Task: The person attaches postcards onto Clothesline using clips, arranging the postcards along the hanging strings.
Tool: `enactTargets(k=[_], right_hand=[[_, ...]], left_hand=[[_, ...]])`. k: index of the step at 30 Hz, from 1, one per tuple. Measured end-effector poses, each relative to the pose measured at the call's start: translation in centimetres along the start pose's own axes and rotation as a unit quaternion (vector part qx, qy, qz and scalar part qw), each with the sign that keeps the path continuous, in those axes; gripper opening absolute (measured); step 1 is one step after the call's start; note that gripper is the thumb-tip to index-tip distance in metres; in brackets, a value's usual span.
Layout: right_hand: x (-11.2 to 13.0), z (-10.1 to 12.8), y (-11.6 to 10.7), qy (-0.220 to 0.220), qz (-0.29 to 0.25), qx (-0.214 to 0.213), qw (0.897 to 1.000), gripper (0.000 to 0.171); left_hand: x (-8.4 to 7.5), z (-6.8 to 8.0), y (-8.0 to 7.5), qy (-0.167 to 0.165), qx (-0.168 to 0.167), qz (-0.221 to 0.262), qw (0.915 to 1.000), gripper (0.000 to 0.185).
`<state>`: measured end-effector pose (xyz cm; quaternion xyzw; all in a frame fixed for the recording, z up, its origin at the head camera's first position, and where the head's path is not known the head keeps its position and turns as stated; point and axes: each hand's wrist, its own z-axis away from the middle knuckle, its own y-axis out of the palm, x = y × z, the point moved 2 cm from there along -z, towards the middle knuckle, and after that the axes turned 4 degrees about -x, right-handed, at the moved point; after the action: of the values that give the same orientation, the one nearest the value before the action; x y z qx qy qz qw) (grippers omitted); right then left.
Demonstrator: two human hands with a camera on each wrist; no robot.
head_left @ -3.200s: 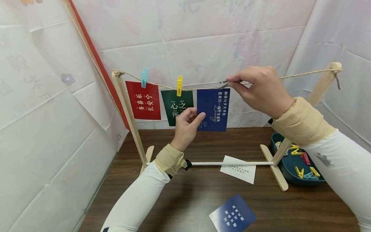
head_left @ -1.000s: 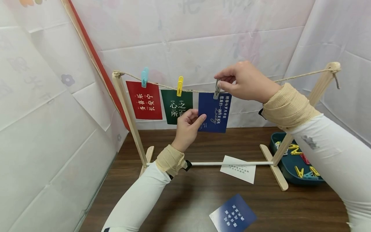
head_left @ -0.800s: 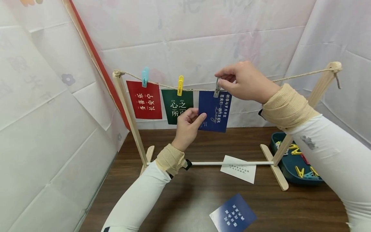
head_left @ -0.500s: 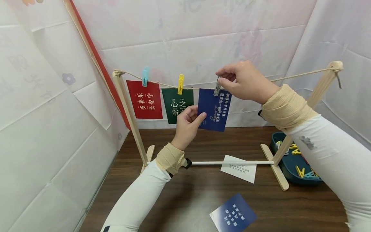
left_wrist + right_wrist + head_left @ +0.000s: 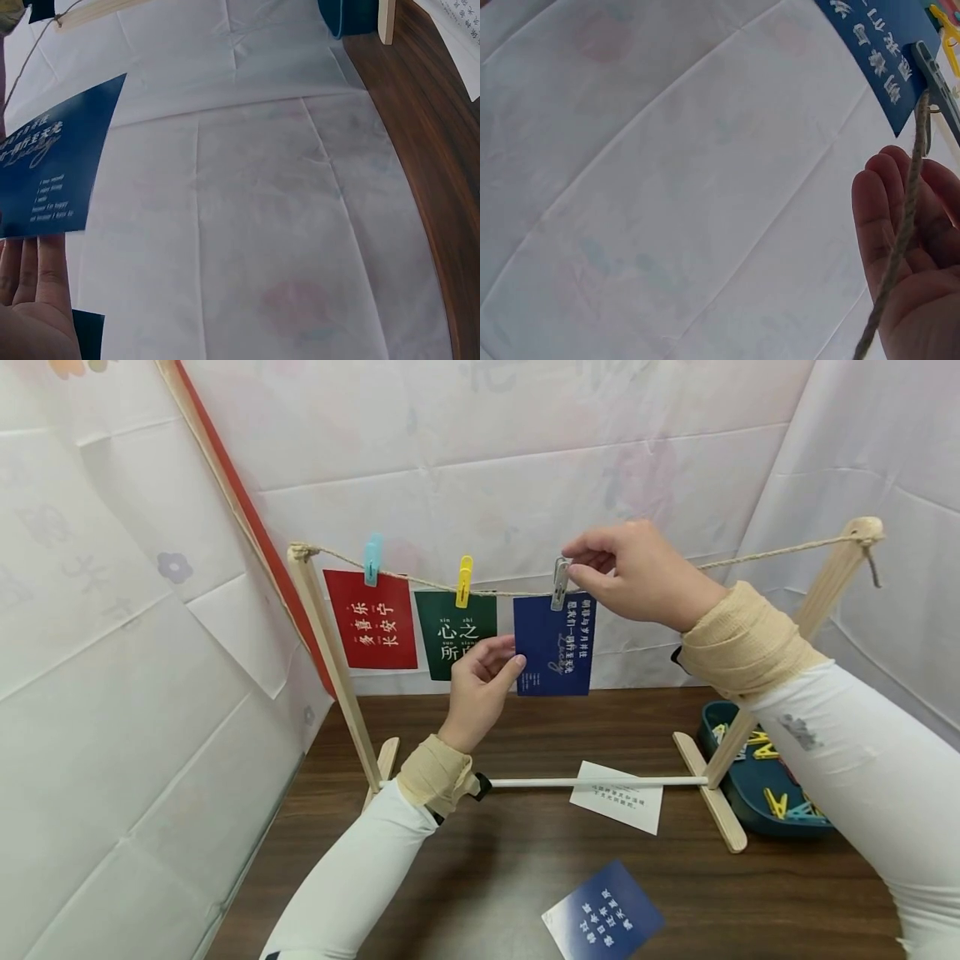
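A twine string (image 5: 750, 557) runs between two wooden posts. On it hang a red card (image 5: 370, 620) under a blue peg (image 5: 372, 560), a green card (image 5: 454, 628) under a yellow peg (image 5: 465, 581), and a dark blue card (image 5: 552, 643). My right hand (image 5: 576, 565) pinches a grey peg (image 5: 559, 583) set over the string and the blue card's top edge. My left hand (image 5: 513, 660) pinches that card's lower left corner. The left wrist view shows the blue card (image 5: 52, 176) above my fingers (image 5: 37, 277). The right wrist view shows the grey peg (image 5: 936, 79) on the string (image 5: 904, 225).
The wooden frame's left post (image 5: 330, 668) and right post (image 5: 817, 602) stand on a dark wood table (image 5: 465, 877), joined by a white rod (image 5: 540, 782). A white card (image 5: 618, 800) and another blue card (image 5: 603, 914) lie flat. A teal tray (image 5: 750, 814) with several pegs sits right.
My right hand moved left along the string and turned the grey peg upright onto the blue card's top. The card, tilted a moment ago, now hangs level. My left hand kept its corner.
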<state>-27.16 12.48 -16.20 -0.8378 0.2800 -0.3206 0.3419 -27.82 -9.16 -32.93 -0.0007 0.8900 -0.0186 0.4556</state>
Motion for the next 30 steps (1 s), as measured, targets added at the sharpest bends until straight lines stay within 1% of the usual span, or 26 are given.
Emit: enactTargets(k=[5,8,13,18,23,27,30], right_hand=[[-0.3,0.4,-0.3,0.0,-0.005,-0.01,1.0,0.028],[-0.4,0.9,-0.6,0.0,-0.004,-0.013,1.0,0.028],[-0.2,1.8,-0.9,-0.005,-0.009,-0.025,1.0,0.025],[0.0,2.5,-1.4,-0.026,-0.018,-0.052,0.998,0.022],[-0.3,3.3,-1.6,-0.045,-0.026,-0.073,0.996,0.018],[-0.4,4.1,-1.8,-0.072,-0.048,-0.108,0.99,0.015],[-0.5,4.9,-2.0,-0.092,-0.063,-0.127,0.986,0.014]], left_hand=[[0.2,0.2,-0.2,-0.002,0.002,-0.001,1.0,0.03],[0.1,0.3,-0.5,0.002,0.002,0.003,1.0,0.029],[-0.1,0.7,-1.1,0.011,0.006,-0.009,0.9999,0.028],[-0.3,1.0,-1.6,0.022,0.008,-0.014,0.9996,0.027],[-0.5,1.2,-2.2,0.035,0.01,-0.007,0.9993,0.025],[-0.5,1.3,-2.6,0.046,0.01,-0.001,0.9989,0.022],[-0.3,1.4,-2.9,0.048,0.012,-0.003,0.9988,0.021]])
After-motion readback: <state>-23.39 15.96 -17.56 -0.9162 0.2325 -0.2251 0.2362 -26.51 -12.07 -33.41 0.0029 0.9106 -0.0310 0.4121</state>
